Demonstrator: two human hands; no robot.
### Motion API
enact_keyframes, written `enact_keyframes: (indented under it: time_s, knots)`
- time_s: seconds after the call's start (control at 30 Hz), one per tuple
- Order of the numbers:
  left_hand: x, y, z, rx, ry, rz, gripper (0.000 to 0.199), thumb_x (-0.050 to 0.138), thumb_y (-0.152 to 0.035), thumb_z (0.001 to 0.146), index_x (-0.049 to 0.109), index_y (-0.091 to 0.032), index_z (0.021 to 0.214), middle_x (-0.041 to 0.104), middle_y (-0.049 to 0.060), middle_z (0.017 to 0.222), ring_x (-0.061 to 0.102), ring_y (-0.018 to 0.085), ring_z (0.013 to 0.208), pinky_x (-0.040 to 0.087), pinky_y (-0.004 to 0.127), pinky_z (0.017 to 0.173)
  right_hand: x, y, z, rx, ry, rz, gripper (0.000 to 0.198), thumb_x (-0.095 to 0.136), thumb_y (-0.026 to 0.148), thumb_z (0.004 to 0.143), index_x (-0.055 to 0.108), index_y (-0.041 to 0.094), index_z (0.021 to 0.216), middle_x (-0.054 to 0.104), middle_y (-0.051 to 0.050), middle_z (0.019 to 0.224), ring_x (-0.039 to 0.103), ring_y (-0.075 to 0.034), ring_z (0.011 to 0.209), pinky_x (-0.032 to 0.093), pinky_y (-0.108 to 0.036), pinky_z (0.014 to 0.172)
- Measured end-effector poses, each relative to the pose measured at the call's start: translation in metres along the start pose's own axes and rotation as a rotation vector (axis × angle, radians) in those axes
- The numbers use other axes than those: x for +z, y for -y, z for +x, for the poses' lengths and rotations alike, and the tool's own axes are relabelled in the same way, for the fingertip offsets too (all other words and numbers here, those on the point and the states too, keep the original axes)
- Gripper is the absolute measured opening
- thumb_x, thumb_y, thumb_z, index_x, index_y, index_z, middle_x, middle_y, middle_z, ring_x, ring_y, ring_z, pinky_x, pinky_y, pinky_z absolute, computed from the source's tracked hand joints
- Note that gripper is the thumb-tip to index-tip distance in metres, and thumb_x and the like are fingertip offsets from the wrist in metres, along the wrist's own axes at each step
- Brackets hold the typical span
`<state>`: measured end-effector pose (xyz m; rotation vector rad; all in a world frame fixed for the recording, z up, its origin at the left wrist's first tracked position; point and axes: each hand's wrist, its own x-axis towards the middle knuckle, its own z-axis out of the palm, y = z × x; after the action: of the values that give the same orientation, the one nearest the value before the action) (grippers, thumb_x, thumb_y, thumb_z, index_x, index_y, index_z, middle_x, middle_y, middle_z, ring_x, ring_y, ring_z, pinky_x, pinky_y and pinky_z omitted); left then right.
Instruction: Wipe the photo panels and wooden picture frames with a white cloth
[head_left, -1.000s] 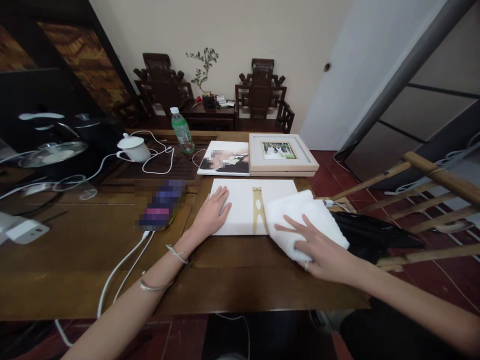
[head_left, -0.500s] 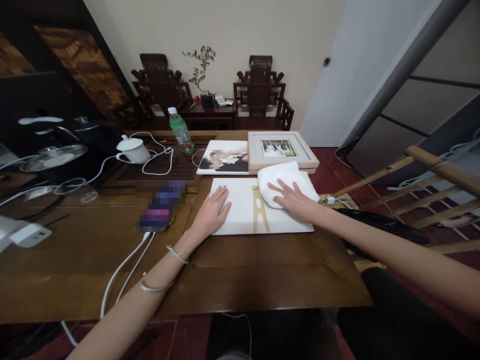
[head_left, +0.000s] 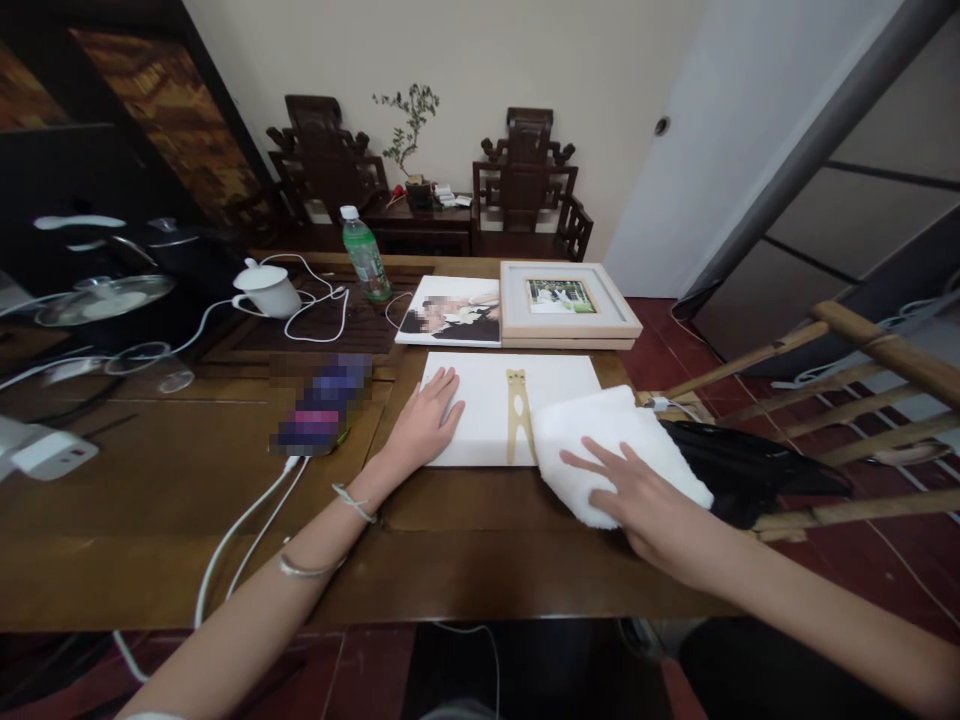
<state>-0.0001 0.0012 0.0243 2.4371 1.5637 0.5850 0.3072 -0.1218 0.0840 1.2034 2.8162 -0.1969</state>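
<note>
A white rectangular panel [head_left: 476, 420] lies flat on the wooden table, with a beige cat-shaped support leg [head_left: 517, 395] along its middle. My left hand [head_left: 431, 415] rests flat on the panel's left side, fingers stretched out, holding it down. On the right, my right hand [head_left: 630, 490] has a folded white towel [head_left: 592, 430] under its spread fingers and thumb. The towel covers the panel's lower right corner and hangs past its edge over the table.
Behind the panel lie a photo print [head_left: 457, 315] and a light wooden picture frame [head_left: 630, 325]. A phone [head_left: 322, 405] with white cables is at left, beyond it a lidded white cup [head_left: 266, 290] and a green-labelled bottle [head_left: 366, 258]. A wooden chair [head_left: 862, 345] stands right.
My right hand has drawn the towel from the panel's upper right toward me and to the right, past the lower right corner. My left hand has stayed in place.
</note>
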Motion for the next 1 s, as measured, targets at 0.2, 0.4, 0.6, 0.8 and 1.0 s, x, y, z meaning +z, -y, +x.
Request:
enact_keyframes:
  time_s: [0.2,0.4,0.6,0.8,1.0]
  knots:
    - [0.0,0.0,0.0,-0.002,-0.001,0.001,0.049,0.035,-0.031,0.094,0.041,-0.008,0.138,0.036,0.016,0.149,0.026,0.027,0.141,0.025,0.05,0.113,-0.015,-0.045,0.053,0.071,0.015,0.014,0.055,0.038,-0.01,0.061,0.058,0.015,0.106,0.034,-0.014,0.151,0.019,-0.035,0.141,0.027,-0.064,0.106]
    - [0.002,0.003,0.001,0.001,-0.006,-0.013,0.05,0.035,-0.032,0.095,0.041,-0.009,0.139,0.036,0.015,0.149,0.027,0.026,0.141,0.026,0.051,0.113,-0.019,-0.083,0.103,0.119,-0.035,-0.027,0.051,0.039,-0.008,0.066,0.056,0.012,0.109,0.043,-0.023,0.141,0.026,-0.033,0.139,0.029,-0.06,0.106]
    - [0.002,0.003,0.0,0.001,-0.002,-0.017,0.05,0.035,-0.032,0.094,0.041,-0.01,0.138,0.036,0.015,0.149,0.027,0.027,0.141,0.026,0.051,0.113,-0.011,-0.061,0.074,0.064,-0.064,-0.014,0.052,0.039,-0.009,0.061,0.058,0.014,0.104,0.037,-0.017,0.148,0.023,-0.035,0.14,0.027,-0.063,0.106]
    - [0.0,0.001,0.0,-0.006,-0.001,-0.008,0.05,0.034,-0.032,0.095,0.04,-0.009,0.139,0.036,0.016,0.149,0.026,0.026,0.141,0.025,0.05,0.113,-0.001,-0.006,0.008,0.04,-0.062,0.116,0.053,0.038,-0.008,0.055,0.06,0.016,0.097,0.035,-0.01,0.151,0.014,-0.033,0.142,0.02,-0.067,0.108]
    - [-0.002,-0.001,0.0,-0.008,0.008,-0.003,0.05,0.034,-0.032,0.095,0.04,-0.008,0.139,0.036,0.015,0.149,0.026,0.026,0.141,0.025,0.05,0.113,-0.012,0.007,0.001,0.106,0.016,0.188,0.056,0.037,-0.007,0.056,0.06,0.019,0.1,0.041,-0.009,0.147,0.023,-0.029,0.141,0.025,-0.06,0.11]
